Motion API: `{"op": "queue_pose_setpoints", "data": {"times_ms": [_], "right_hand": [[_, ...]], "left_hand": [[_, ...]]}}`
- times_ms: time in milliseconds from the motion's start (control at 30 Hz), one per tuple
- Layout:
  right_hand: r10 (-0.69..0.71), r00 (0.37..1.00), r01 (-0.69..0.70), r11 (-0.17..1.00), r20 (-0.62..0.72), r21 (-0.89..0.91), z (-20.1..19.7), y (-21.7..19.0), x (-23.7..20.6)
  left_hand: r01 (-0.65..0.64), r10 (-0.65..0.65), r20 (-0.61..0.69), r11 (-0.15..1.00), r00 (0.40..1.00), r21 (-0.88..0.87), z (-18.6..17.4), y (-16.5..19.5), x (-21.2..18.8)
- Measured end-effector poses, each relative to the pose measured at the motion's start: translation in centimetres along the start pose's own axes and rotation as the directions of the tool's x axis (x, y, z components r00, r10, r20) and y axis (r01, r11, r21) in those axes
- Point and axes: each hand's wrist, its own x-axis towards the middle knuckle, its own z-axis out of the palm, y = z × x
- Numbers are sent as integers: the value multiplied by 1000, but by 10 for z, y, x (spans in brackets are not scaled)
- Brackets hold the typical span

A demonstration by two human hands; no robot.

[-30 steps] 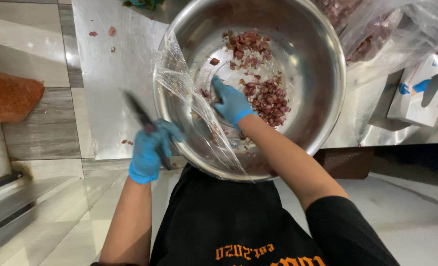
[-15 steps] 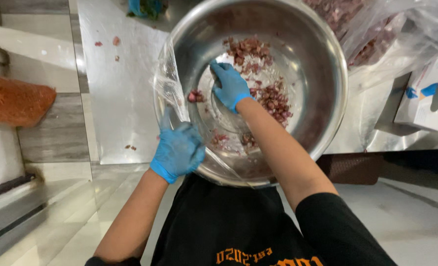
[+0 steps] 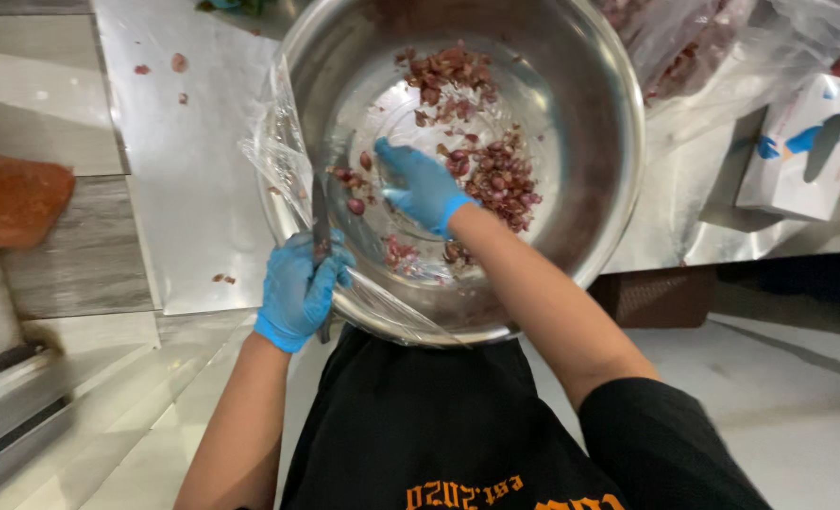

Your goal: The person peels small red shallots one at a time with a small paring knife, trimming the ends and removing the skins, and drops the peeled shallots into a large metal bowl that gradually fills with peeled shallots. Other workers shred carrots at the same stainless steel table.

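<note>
Shallots lay in the steel bowl; the right hand reached among them, fingers spread, while the left hand gripped a knife at the rim, blade kept clear.

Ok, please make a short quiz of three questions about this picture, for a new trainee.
1. True or false: the right hand is inside the steel bowl.
2. What does the left hand hold at the bowl's rim? A) a spoon B) a knife C) a cloth
3. Fill in: both hands wear ____ gloves.

Key: 1 true; 2 B; 3 blue. The small red-purple pieces lie in the bowl, and a clear plastic sheet hangs over its left rim.
</note>
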Motion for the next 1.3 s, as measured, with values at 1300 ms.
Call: {"op": "queue_pose_setpoints", "data": {"times_ms": [1300], "right_hand": [[288, 944, -199, 886, 161, -419, -115, 74, -104]], "left_hand": [[-97, 101, -25, 988, 995, 119, 3, -12, 4]]}}
